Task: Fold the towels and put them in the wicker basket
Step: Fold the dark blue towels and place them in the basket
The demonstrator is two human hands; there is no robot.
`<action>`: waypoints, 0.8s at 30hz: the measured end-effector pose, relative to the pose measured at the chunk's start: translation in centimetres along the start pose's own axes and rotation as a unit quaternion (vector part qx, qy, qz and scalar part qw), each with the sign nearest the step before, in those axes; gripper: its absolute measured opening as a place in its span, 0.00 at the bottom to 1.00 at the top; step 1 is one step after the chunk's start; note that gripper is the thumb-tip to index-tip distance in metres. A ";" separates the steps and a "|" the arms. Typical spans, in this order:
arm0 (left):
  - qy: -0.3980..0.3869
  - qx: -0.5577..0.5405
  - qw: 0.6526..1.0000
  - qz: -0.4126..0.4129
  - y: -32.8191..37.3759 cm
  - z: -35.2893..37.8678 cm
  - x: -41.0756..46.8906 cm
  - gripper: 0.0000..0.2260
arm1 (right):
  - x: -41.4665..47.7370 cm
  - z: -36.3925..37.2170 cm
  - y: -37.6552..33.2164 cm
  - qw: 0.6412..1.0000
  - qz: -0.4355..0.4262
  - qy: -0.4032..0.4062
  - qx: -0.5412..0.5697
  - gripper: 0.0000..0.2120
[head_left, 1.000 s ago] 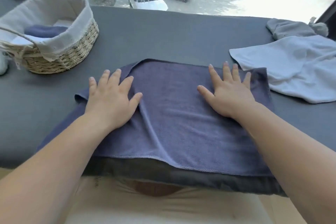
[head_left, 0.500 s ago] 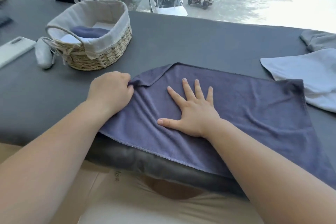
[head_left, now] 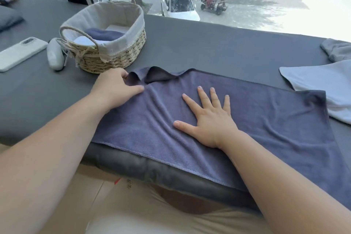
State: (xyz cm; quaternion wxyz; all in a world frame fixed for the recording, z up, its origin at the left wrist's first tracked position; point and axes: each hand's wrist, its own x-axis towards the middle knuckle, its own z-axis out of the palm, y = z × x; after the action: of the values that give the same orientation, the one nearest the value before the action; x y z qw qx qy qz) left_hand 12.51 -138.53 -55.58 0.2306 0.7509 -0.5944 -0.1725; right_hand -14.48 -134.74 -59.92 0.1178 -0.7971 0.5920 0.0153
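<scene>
Two bare hands work on one dark blue towel, a rectangle of soft terry cloth with a stitched hem, lying flat on the grey padded worktop, its near edge reaching the front edge of the worktop. The left hand is at the far left corner of this towel; its grip is closed on the cloth, fingers curled and thumb pressed on top, and the corner stands up in a small fold. The right hand lies flat on the middle of the towel, fingers spread apart, holding nothing.

One wicker basket stands just beyond the left hand, near the towel corner. It is oval, woven from pale straw, with a beige fabric liner turned over the rim and two rope handles. Inside I count one folded dark blue towel and at least one white folded piece under it.

At the right edge two more cloths wait: one light blue towel, smooth, which the right end of the dark towel touches, and one grey cloth, crumpled, behind it.

Left of the basket lie one white phone and one small rounded white object, which I cannot identify.
</scene>
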 end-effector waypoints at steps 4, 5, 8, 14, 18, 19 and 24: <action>-0.009 0.000 0.999 0.039 -1.2 0.1 -2.4 0.09 | 0.8 -1.2 -0.6 0.999 0.021 -0.021 0.014 0.38; -0.015 -0.002 0.998 0.061 -0.9 0.4 -2.8 0.08 | 1.1 -1.6 -0.9 0.999 0.026 -0.010 0.031 0.36; -0.036 -0.017 0.990 0.139 1.0 2.0 -3.9 0.07 | 1.6 -2.0 -2.1 0.984 -0.018 0.123 0.128 0.30; 0.003 0.033 0.972 0.233 2.4 6.0 -6.0 0.14 | 2.0 0.1 -3.8 0.947 -0.079 0.102 0.294 0.26; 0.047 0.047 0.968 0.241 2.0 6.1 -6.6 0.12 | 2.0 0.1 -3.1 0.919 -0.055 0.095 0.378 0.23; 0.054 0.046 0.972 0.226 1.9 5.7 -6.7 0.14 | 1.9 -0.1 -3.0 0.914 -0.050 0.095 0.391 0.23; 0.041 0.099 0.983 0.147 2.0 2.6 -6.5 0.16 | 1.7 -1.0 -3.2 0.906 -0.036 0.106 0.407 0.25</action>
State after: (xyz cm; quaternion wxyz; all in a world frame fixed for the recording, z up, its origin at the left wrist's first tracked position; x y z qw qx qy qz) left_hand 7.98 -132.95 -56.77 0.2022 0.6807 -0.7027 -0.0459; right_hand -11.01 -135.71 -58.64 0.3694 -0.6977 0.5264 -0.3158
